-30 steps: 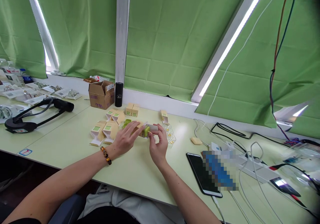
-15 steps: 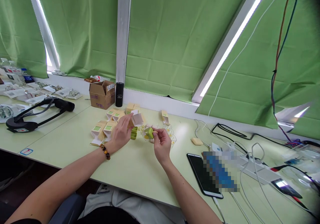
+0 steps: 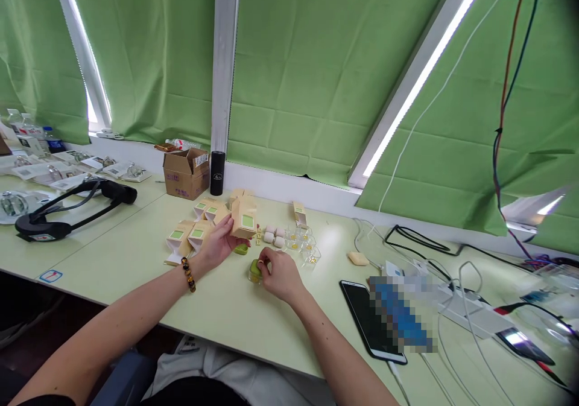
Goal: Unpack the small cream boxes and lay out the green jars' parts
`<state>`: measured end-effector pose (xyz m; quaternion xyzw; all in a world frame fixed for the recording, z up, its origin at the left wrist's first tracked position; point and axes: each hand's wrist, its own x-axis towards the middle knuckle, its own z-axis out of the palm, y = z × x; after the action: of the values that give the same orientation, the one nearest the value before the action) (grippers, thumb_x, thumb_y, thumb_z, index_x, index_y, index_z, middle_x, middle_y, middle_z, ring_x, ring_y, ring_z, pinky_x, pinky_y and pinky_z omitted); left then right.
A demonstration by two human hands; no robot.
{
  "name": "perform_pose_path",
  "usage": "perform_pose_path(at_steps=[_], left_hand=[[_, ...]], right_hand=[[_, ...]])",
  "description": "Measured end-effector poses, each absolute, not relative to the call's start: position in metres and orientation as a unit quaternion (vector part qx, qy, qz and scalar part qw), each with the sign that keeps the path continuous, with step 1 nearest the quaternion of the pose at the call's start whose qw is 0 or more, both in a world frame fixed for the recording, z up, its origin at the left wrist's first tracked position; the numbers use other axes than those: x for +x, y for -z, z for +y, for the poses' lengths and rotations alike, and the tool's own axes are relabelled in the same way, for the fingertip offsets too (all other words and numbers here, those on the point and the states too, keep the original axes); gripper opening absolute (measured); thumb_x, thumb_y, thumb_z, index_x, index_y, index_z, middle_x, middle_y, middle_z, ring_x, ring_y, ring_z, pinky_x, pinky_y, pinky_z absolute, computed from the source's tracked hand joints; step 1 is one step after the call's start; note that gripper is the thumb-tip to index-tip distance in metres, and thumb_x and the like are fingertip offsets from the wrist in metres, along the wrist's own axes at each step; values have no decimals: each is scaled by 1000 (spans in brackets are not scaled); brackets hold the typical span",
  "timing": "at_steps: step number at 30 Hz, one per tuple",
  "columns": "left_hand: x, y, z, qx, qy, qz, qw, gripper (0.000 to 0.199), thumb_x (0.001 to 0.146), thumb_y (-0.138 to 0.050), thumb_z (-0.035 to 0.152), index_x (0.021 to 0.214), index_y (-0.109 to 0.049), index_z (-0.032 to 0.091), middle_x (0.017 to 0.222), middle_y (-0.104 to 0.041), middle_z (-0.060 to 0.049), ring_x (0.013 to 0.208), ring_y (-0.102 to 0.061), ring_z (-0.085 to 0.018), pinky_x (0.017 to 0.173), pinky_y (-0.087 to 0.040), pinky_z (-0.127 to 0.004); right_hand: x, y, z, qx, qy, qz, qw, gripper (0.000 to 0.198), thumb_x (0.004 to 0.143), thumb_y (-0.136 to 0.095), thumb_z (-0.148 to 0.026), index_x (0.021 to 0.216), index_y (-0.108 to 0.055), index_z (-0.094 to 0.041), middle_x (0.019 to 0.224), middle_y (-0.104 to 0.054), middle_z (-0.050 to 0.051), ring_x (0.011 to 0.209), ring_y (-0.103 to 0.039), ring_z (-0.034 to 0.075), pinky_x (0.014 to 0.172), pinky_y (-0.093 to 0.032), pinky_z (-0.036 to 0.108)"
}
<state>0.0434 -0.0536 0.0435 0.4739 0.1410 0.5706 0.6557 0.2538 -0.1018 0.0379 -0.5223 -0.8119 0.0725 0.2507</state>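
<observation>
Green case point(image 3: 254, 272) | lowered to table point(image 3: 212, 309) | carton point(image 3: 243, 213) turned, label point(image 3: 248, 221) showing

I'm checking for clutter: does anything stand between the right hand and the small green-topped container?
Nothing visible does: the right hand touches the green-topped container directly. The small box in the left hand is beyond it.

On my remote feed I count at least seven small boxes point(image 3: 247, 222), two green containers point(image 3: 241, 249), four pinkish-white blocks point(image 3: 279, 242), several clear cups point(image 3: 311, 254) too jumbled to number, one brown carton point(image 3: 183, 177), one tumbler point(image 3: 217, 174), one black phone point(image 3: 368, 321), one bracelet point(image 3: 188, 274)
</observation>
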Motion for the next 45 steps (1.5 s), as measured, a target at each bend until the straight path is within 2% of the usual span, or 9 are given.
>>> perform_pose_path(at_steps=[5,10,14,19,26,32,35,41,45], left_hand=[[49,-47,-58,485,-519,157,686,55,102,-52,59,129,-64,13,118,-76,-22,89,-74,-27,82,-57,-42],[54,-33,-55,548,-512,244,615,56,98,-56,65,123,-68,16,123,-75,-16,110,-72,-28,91,-56,-40],[54,-27,-57,593,-503,284,561,55,97,-62,63,135,-66,22,142,-66,-12,129,-63,-28,110,-51,-45],[57,-37,-67,675,-488,289,472,54,103,-49,63,138,-65,25,142,-66,-11,133,-60,-29,114,-50,-48],[58,-37,-78,728,-512,283,357,59,107,-49,47,161,-37,27,156,-49,-17,142,-53,-29,114,-51,-48],[59,-30,-81,777,-518,274,230,67,104,-56,34,165,-26,30,161,-34,-19,140,-51,-31,117,-48,-57],[61,-28,-81,781,-513,283,215,71,103,-58,31,166,-26,29,159,-37,-20,141,-50,-32,118,-47,-57],[61,-32,-81,762,-504,298,278,69,103,-58,35,164,-26,27,163,-36,-19,146,-46,-33,115,-50,-53],[62,-37,-83,746,-503,272,342,67,103,-57,34,163,-28,26,157,-47,-19,145,-48,-32,111,-53,-47]], right_hand=[[257,-37,-99,-470,-97,-779,404,15,95,-62,-37,99,-70,-25,99,-76,8,94,-66,26,80,-47,36],[254,-41,-95,-411,-280,-679,539,45,102,-51,-60,88,-73,-24,85,-74,5,84,-65,23,75,-49,33],[251,-47,-95,-388,-391,-618,561,53,93,-60,-73,78,-70,-23,71,-66,1,72,-61,19,72,-50,31],[249,-52,-96,-330,-501,-566,565,43,82,-76,-65,96,-77,-25,88,-75,3,81,-67,23,80,-55,36],[249,-54,-95,-357,-480,-524,606,45,78,-76,-68,82,-74,-24,76,-70,2,70,-60,20,63,-52,31],[245,-45,-92,-353,-484,-508,619,48,80,-78,-65,103,-75,-23,95,-76,5,87,-68,23,79,-57,35],[242,-39,-91,-365,-477,-506,620,50,80,-78,-65,109,-74,-23,108,-78,7,99,-71,25,88,-57,37],[238,-30,-87,-375,-459,-511,622,51,81,-78,-65,109,-69,-23,104,-79,8,103,-73,26,95,-57,41],[238,-27,-85,-380,-450,-522,617,55,81,-78,-67,113,-64,-23,98,-79,7,99,-74,25,93,-58,42]])
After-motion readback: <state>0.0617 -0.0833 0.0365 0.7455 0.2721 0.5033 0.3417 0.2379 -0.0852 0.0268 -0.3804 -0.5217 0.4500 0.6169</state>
